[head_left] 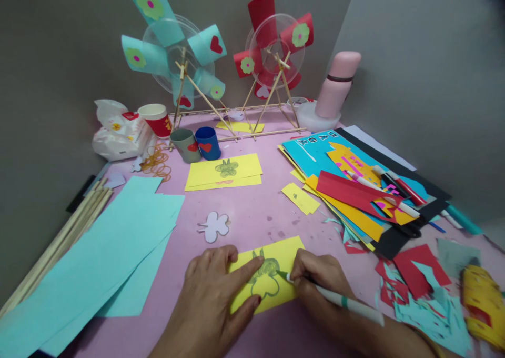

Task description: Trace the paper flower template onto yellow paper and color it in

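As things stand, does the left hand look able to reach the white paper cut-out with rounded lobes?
Probably yes: the cut-out lies uncovered just beyond the left hand, with nothing visible between, though that hand rests on the yellow paper sheet.

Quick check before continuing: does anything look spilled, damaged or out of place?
Two things: red and turquoise paper scraps lie in an untidy heap at the right, and dark smudges, perhaps stains, mar the pink tabletop just beyond the yellow sheet being drawn on.

pass: mid tabletop (252, 208) | obstacles: left teal sheets (114, 242), right paper stack (311, 155), rear 2 pinwheels (168, 31)
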Available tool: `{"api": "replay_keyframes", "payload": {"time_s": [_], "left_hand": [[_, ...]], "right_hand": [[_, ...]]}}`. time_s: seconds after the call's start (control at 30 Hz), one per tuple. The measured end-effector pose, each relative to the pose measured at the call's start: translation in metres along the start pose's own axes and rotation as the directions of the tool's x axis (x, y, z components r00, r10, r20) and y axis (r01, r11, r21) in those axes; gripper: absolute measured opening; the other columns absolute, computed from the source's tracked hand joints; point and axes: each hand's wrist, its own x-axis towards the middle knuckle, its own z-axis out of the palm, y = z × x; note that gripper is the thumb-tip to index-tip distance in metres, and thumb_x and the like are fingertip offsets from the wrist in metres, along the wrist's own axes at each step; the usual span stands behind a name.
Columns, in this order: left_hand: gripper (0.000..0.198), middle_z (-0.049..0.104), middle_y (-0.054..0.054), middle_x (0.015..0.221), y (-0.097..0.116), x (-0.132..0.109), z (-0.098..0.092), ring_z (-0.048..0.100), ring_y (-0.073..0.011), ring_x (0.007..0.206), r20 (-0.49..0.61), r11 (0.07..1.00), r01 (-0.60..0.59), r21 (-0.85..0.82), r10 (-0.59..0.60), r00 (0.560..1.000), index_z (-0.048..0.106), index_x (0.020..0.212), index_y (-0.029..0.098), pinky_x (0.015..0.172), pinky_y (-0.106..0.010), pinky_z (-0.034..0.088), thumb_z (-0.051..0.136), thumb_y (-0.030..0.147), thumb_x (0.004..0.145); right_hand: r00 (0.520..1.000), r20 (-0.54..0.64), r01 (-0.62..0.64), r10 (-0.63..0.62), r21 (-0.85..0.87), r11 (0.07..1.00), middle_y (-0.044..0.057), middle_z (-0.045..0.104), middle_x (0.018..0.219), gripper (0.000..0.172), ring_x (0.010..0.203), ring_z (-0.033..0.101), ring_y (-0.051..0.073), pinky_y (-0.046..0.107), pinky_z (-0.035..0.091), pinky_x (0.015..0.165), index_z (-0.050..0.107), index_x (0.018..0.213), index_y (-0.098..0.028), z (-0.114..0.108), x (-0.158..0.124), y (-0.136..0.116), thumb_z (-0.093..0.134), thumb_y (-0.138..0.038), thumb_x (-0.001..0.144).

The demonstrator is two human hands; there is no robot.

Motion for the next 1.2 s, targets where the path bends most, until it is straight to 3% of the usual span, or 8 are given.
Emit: {"api": "replay_keyframes", "payload": {"time_s": [0.2, 0.57, 0.83, 1.0, 1.2], "left_hand": [[0.044, 0.051, -0.006, 0.105, 0.000, 0.000, 0.000, 0.047, -0.0259, 0.092, 0.018, 1.000, 0.001, -0.005, -0.001, 1.000, 0.050, 0.128, 0.041, 0.075, -0.041, 0.039, 0.056, 0.042, 0.085], [0.043, 0.051, -0.005, 0.104, 0.001, 0.001, -0.001, 0.047, -0.0249, 0.090, 0.017, 1.000, -0.006, 0.000, 0.006, 1.000, 0.050, 0.128, 0.041, 0.074, -0.039, 0.039, 0.056, 0.043, 0.085], [0.041, 0.049, -0.006, 0.104, 0.000, 0.001, 0.000, 0.047, -0.0267, 0.091, 0.039, 0.999, 0.019, -0.034, -0.017, 0.999, 0.050, 0.127, 0.042, 0.074, -0.042, 0.038, 0.054, 0.046, 0.086], [0.040, 0.048, -0.006, 0.103, 0.000, 0.002, 0.000, 0.047, -0.0278, 0.092, 0.061, 0.996, 0.046, -0.080, -0.041, 0.997, 0.049, 0.126, 0.042, 0.074, -0.044, 0.037, 0.053, 0.046, 0.087], [0.041, 0.047, -0.006, 0.104, 0.002, 0.003, -0.002, 0.046, -0.0285, 0.093, 0.076, 0.993, 0.059, -0.100, -0.052, 0.996, 0.047, 0.127, 0.042, 0.075, -0.045, 0.036, 0.053, 0.045, 0.087]], "right_hand": [[0.999, 0.017, 0.051, -0.051, -0.027, 0.998, -0.009, 0.032, 0.049, 0.014, 0.038, 0.034, 0.008, 0.020, 0.026, 0.041, 0.040, 0.069, -0.023, 0.000, 0.002, -0.003, 0.037, -0.010, 0.073], [1.000, 0.016, -0.002, 0.002, -0.001, 1.000, -0.009, 0.033, 0.050, 0.012, 0.040, 0.034, 0.008, 0.020, 0.025, 0.042, 0.040, 0.072, -0.023, 0.003, 0.001, 0.006, 0.038, -0.011, 0.076], [0.982, -0.029, 0.188, -0.188, -0.009, 0.982, -0.009, 0.037, 0.052, 0.015, 0.040, 0.036, 0.008, 0.020, 0.027, 0.043, 0.042, 0.073, -0.023, 0.009, 0.001, -0.001, 0.040, -0.008, 0.074], [0.988, 0.082, 0.130, -0.132, 0.024, 0.991, -0.008, 0.044, 0.054, 0.014, 0.043, 0.042, 0.007, 0.019, 0.028, 0.044, 0.045, 0.072, -0.023, 0.015, -0.001, 0.003, 0.042, -0.009, 0.071], [0.990, 0.089, 0.114, -0.114, -0.004, 0.993, -0.008, 0.044, 0.054, 0.014, 0.044, 0.042, 0.008, 0.020, 0.028, 0.046, 0.044, 0.071, -0.023, 0.017, -0.004, 0.003, 0.041, -0.010, 0.073]]}}
